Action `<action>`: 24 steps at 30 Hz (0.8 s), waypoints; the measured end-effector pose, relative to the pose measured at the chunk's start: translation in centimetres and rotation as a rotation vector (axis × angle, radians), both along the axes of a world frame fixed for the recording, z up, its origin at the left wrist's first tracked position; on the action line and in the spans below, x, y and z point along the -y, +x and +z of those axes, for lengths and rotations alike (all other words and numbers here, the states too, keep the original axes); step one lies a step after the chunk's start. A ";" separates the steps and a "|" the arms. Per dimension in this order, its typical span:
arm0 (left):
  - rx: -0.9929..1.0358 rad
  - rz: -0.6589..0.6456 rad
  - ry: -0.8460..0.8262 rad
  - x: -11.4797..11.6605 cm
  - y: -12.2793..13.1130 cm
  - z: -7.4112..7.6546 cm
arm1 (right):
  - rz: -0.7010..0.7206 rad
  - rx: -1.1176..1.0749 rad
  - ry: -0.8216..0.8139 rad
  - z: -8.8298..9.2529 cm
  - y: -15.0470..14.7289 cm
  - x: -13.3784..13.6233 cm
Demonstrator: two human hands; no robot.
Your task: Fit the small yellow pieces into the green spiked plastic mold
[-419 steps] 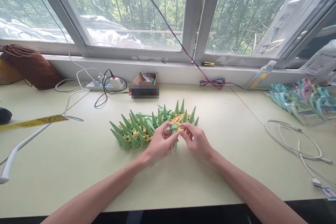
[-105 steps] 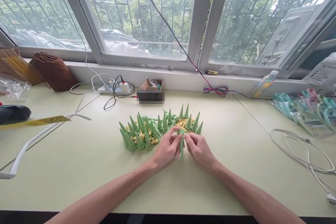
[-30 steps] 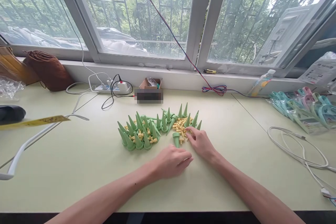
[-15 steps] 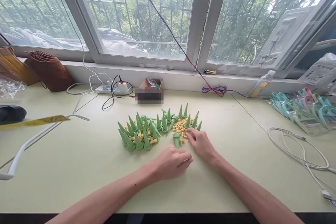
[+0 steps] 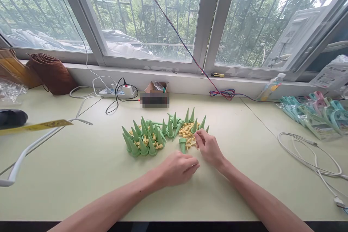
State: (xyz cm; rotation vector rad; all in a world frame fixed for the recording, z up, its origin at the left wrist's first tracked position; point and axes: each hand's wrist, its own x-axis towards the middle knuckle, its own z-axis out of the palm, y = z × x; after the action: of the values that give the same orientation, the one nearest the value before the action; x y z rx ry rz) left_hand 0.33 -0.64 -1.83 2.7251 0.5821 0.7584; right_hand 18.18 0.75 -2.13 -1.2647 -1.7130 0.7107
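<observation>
Sorting out small parts on a pale, smooth bench (image 5: 108,185). The step in hand appears to be the selection of one of the yellow fittings (image 5: 185,129). The right hand (image 5: 209,146) reaches to the right edge of their heap, thumb and forefinger drawn close; whether a piece lies between them cannot be told. The left hand (image 5: 179,168) rests nearer, palm down, fingers curled; its grip is hidden. Just beyond its knuckles shows a single green cone (image 5: 182,144), collar end far and taper running near behind the hand, so whether it is held is unclear. The next move seems to call for a light fingertip pinch, sparing the neighbouring cones. Materials: the cones look like matt plastic, with broad collars, ribbed on the single one, and sharp points. At left, a cluster of green cones (image 5: 143,145) stands mostly points up; the fittings are short, stubby and branched.
</observation>
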 end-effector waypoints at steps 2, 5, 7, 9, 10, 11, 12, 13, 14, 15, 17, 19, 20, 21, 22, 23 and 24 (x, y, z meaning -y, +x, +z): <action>0.019 0.000 0.033 0.0 0.0 -0.2 | 0.011 -0.052 -0.036 0.4 -0.2 0.2; 0.042 0.039 0.050 0.0 0.0 -0.5 | 0.014 -0.102 -0.051 0.5 -0.3 0.4; 0.077 0.103 0.037 -0.1 0.0 -0.7 | 0.010 -0.125 -0.042 0.5 -0.3 0.3; 0.130 0.180 0.003 -0.2 0.0 -0.7 | 0.010 -0.152 -0.040 0.4 -0.3 0.2; 0.164 0.218 -0.019 -0.3 0.0 -0.7 | 0.011 -0.168 -0.040 0.3 -0.3 0.1; 0.197 0.254 -0.046 -0.4 0.0 -0.6 | 0.017 -0.179 -0.041 0.3 -0.3 0.1; 0.220 0.287 -0.074 -0.5 0.0 -0.5 | 0.024 -0.200 -0.036 0.3 -0.3 0.0; 0.232 0.310 -0.103 -0.6 0.0 -0.4 | 0.030 -0.215 -0.034 0.3 -0.3 0.0; 0.243 0.335 -0.128 -0.7 0.0 -0.2 | 0.036 -0.227 -0.032 0.3 -0.3 0.0; 0.248 0.361 -0.153 -0.7 0.0 0.0 | 0.041 -0.236 -0.030 0.3 -0.4 0.0; 0.243 0.410 -0.192 -0.8 0.0 0.3 | 0.048 -0.240 -0.022 0.3 -0.4 0.0; 0.219 0.453 -0.216 -0.8 0.0 0.4 | 0.054 -0.239 -0.003 0.2 -0.4 0.0; 0.202 0.468 -0.225 -0.9 0.0 0.4 | 0.056 -0.238 0.009 0.2 -0.4 0.0; 0.186 0.482 -0.234 -0.9 -0.1 0.3 | 0.057 -0.237 0.020 0.2 -0.4 0.0; 0.172 0.494 -0.243 -1.0 -0.1 0.3 | 0.056 -0.236 0.030 0.2 -0.3 0.1; 0.158 0.504 -0.253 -1.0 -0.1 0.2 | 0.055 -0.236 0.038 0.2 -0.3 0.1; 0.144 0.511 -0.263 -1.1 -0.2 0.2 | 0.053 -0.235 0.043 0.2 -0.3 0.1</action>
State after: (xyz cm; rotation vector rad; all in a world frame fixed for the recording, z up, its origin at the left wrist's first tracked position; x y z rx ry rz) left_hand 0.18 0.46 -1.67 2.2755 1.2686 0.9025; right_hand 17.85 0.69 -1.90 -1.0643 -1.5657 0.8155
